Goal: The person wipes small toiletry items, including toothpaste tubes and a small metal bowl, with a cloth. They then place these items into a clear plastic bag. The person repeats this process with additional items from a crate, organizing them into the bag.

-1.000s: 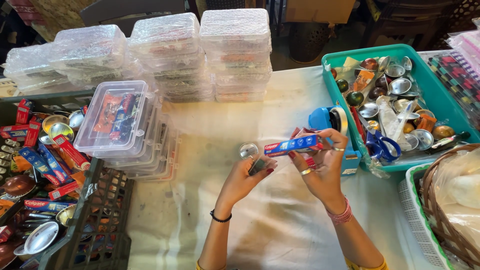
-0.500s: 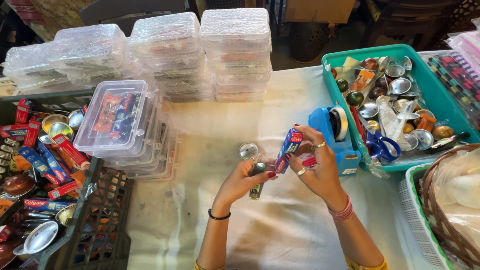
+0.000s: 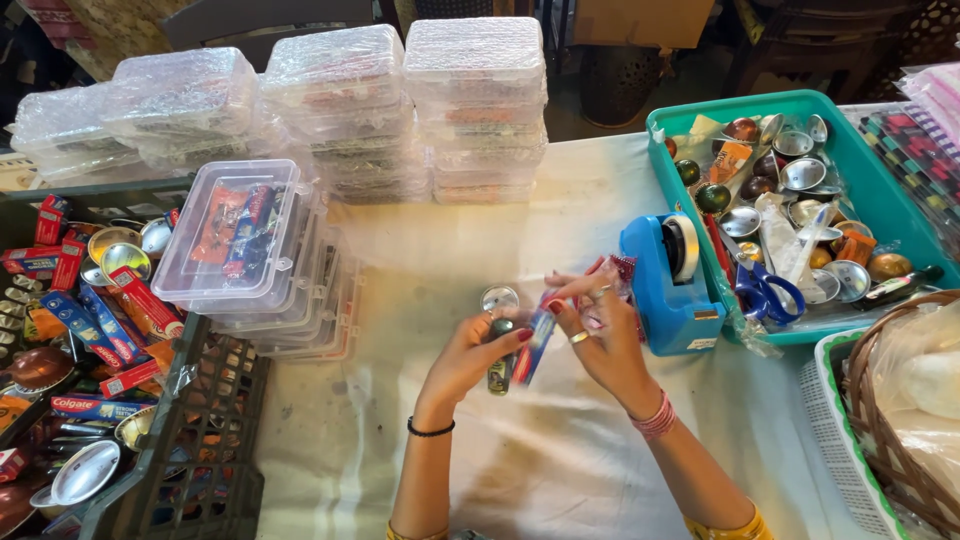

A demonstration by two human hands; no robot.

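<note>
My left hand [image 3: 468, 355] grips a small dark cylindrical bottle [image 3: 499, 370] with a round silver cap or lid [image 3: 498, 298] just above it. My right hand [image 3: 600, 335] holds a blue and red toothpaste box [image 3: 533, 345] upright against the bottle, together with a small red packet [image 3: 620, 268] behind the fingers. Both hands meet over the white cloth [image 3: 560, 450] in the middle of the table. A ring sits on the right hand and pink bangles on that wrist; a black band circles the left wrist.
A blue tape dispenser [image 3: 668, 282] stands right of the hands. A teal tray [image 3: 860, 170] holds small metal bowls and blue scissors [image 3: 765, 292]. Stacks of clear plastic boxes [image 3: 345, 110] line the back; one filled box [image 3: 238, 235] tops a pile. A dark crate [image 3: 150, 420] holds toothpaste boxes. Wicker basket [image 3: 900, 400] at right.
The toothpaste box has swung from lying level between my hands to standing upright against the bottle. My hands have drawn closer together.
</note>
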